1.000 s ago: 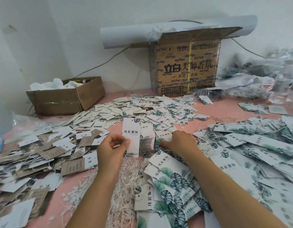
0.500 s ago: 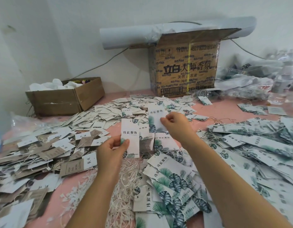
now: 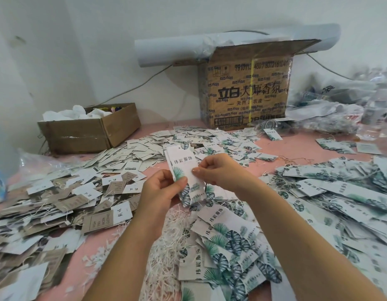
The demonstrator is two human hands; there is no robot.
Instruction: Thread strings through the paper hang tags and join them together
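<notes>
The left hand (image 3: 164,192) pinches the lower left edge of the leaf-print hang tags (image 3: 184,164) between thumb and curled fingers. The right hand (image 3: 218,170) pinches their right edge, thumb against forefinger. The tags stand upright in the air, in front of the printed carton (image 3: 247,94) and well short of it.

At least two tags sit in the grip, one showing from behind the front one; an exact count cannot be read. A small punched hole shows near the top edge.

These are light, stiff cards that will likely slide over each other. They are best held by the lower edges, leaving the hole end free for threading.

The white strings (image 3: 173,235), thin and limp, lie tangled directly below the hands, too many to count. Loose leaf-print tags (image 3: 340,192) heap up in front and to the right of the carton, and brown kraft tags (image 3: 75,200) to its front-left, uncounted.

There are two boxes: the carton and a small open box (image 3: 88,131) to its left. One paper roll (image 3: 166,51) rests on the carton.
</notes>
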